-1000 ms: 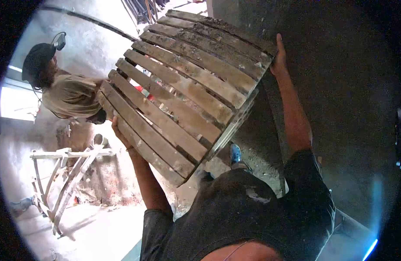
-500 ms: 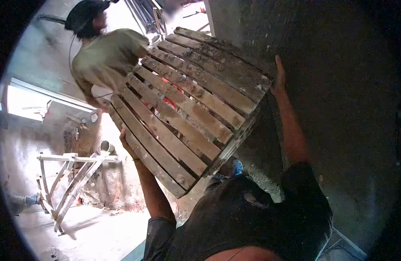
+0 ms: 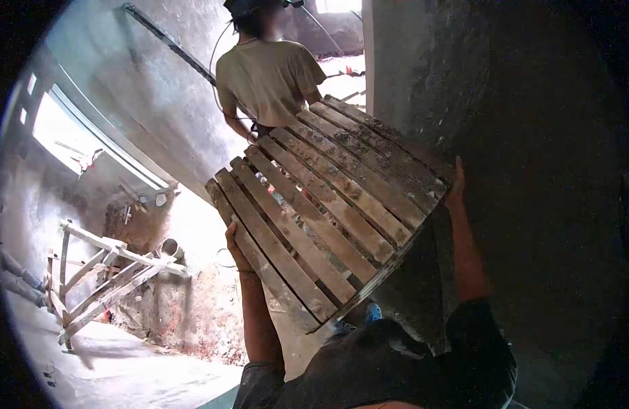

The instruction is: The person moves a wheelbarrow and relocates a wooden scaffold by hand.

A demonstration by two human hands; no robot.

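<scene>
A dirty slatted wooden pallet (image 3: 328, 204) is held up flat in front of me. My left hand (image 3: 235, 247) grips its left edge from below. My right hand (image 3: 456, 187) holds its right corner, close to a dark concrete wall. A co-worker in a tan shirt (image 3: 268, 75) stands at the pallet's far end, with hands hidden behind it.
A dark concrete wall (image 3: 532, 170) runs along the right. A wooden trestle frame (image 3: 103, 273) stands at the lower left on the pale floor. A bright window opening (image 3: 76, 140) is in the left wall. My blue shoe (image 3: 373, 312) shows below the pallet.
The view has swung: the pallet now sits lower and more to the right, and the co-worker has shifted from the left to the top centre behind it. Both my hands keep their hold.
</scene>
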